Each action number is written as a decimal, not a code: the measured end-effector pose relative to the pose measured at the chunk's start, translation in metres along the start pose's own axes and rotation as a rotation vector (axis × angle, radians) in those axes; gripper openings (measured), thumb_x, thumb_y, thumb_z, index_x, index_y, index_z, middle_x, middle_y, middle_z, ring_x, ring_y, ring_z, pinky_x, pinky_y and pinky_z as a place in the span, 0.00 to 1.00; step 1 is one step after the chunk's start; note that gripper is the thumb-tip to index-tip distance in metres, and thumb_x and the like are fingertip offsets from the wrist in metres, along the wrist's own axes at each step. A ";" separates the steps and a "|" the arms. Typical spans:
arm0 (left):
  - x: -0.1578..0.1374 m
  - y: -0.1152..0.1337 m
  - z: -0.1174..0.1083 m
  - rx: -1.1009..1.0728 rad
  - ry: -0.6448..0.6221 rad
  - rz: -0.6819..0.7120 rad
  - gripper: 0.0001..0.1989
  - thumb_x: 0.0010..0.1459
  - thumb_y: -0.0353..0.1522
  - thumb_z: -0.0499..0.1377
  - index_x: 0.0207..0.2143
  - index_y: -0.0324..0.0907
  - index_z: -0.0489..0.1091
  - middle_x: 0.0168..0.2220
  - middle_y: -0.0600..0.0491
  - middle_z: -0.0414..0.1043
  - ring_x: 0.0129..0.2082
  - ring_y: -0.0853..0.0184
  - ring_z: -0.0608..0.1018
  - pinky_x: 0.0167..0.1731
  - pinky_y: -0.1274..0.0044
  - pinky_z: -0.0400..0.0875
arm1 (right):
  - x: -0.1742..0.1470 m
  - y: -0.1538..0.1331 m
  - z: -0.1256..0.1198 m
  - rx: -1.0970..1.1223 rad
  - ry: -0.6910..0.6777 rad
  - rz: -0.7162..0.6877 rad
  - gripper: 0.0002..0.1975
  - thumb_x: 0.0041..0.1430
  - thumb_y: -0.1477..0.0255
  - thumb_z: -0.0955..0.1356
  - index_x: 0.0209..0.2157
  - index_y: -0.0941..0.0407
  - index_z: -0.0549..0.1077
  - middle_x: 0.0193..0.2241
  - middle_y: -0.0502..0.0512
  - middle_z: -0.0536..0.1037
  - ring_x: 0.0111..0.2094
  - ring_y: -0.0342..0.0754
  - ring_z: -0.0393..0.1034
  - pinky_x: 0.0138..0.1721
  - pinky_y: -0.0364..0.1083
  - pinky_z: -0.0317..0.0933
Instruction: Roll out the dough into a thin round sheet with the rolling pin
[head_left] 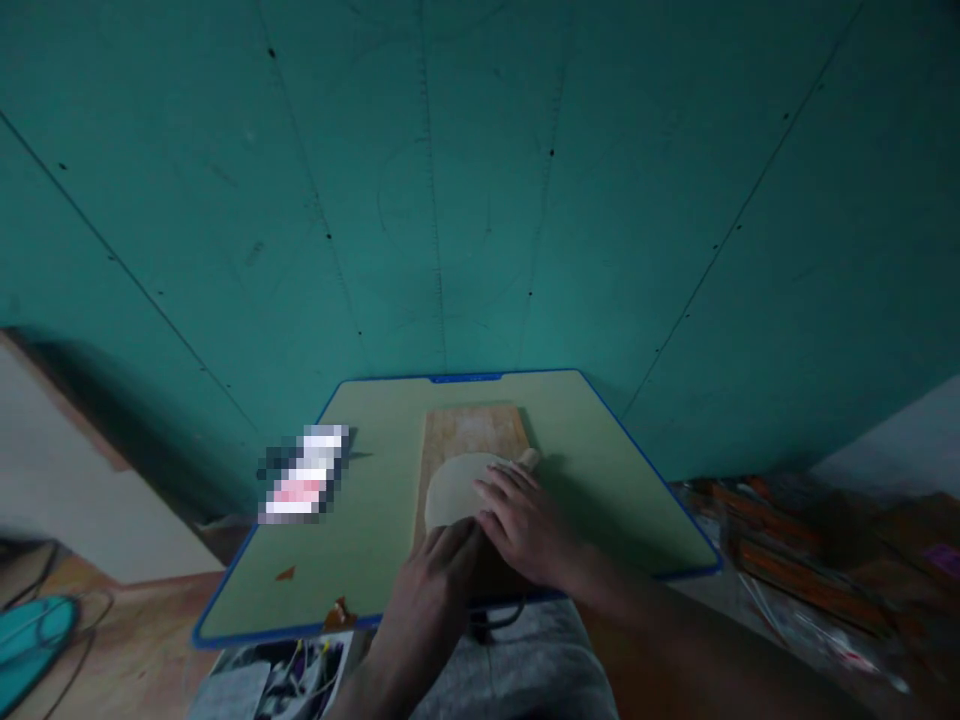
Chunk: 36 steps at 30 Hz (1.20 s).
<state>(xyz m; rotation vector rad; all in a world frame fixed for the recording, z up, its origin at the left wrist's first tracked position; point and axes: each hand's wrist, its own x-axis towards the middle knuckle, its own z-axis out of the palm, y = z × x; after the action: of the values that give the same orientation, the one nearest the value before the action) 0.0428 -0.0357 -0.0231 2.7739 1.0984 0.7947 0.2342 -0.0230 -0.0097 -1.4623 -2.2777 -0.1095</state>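
Observation:
A pale, rounded sheet of what looks like dough (pixel 459 485) lies on a wooden board (pixel 474 424). My left hand (pixel 442 565) is at the sheet's near edge, its fingers bent down and closed on it; the fingertips are hidden. My right hand (pixel 521 520) rests on the sheet's right side with its fingers stretched out and slightly apart. Beyond its fingers, the rounded end of a wooden stick, perhaps a rolling pin (pixel 529 459), sticks out past the board's right edge. The rest of the stick is hidden.
The board lies on a light green folding table (pixel 382 410) with a blue rim, against a green wall (pixel 480 200). A pixelated phone-like object (pixel 306 475) stands at the left. An orange scrap (pixel 286 574) lies nearer. Below sits a box of cables (pixel 304 670); clutter (pixel 795 560) fills the right floor.

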 end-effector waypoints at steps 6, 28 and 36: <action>-0.020 -0.040 -0.010 -0.060 0.088 -0.199 0.18 0.69 0.37 0.51 0.56 0.44 0.71 0.55 0.45 0.75 0.57 0.54 0.75 0.53 0.60 0.74 | 0.054 -0.005 0.023 0.041 -0.095 0.015 0.17 0.67 0.70 0.63 0.53 0.56 0.75 0.56 0.61 0.74 0.59 0.56 0.64 0.64 0.57 0.53; -0.039 -0.066 -0.016 -0.264 0.252 -0.619 0.25 0.68 0.46 0.46 0.53 0.41 0.70 0.54 0.42 0.74 0.57 0.54 0.75 0.58 0.59 0.70 | 0.013 0.012 0.010 0.037 -0.171 -0.025 0.23 0.69 0.68 0.60 0.62 0.56 0.68 0.66 0.63 0.63 0.69 0.59 0.52 0.67 0.65 0.48; -0.038 -0.069 -0.013 -0.256 0.248 -0.598 0.27 0.67 0.50 0.45 0.47 0.39 0.73 0.51 0.40 0.75 0.55 0.53 0.76 0.56 0.58 0.71 | -0.077 0.030 -0.015 0.074 -0.114 -0.117 0.27 0.69 0.70 0.60 0.68 0.56 0.59 0.69 0.62 0.59 0.71 0.58 0.47 0.67 0.64 0.53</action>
<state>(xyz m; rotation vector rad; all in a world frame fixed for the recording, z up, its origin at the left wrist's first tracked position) -0.0305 -0.0110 -0.0445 2.0044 1.6147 1.1008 0.2924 -0.0800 -0.0311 -1.3292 -2.4309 0.0238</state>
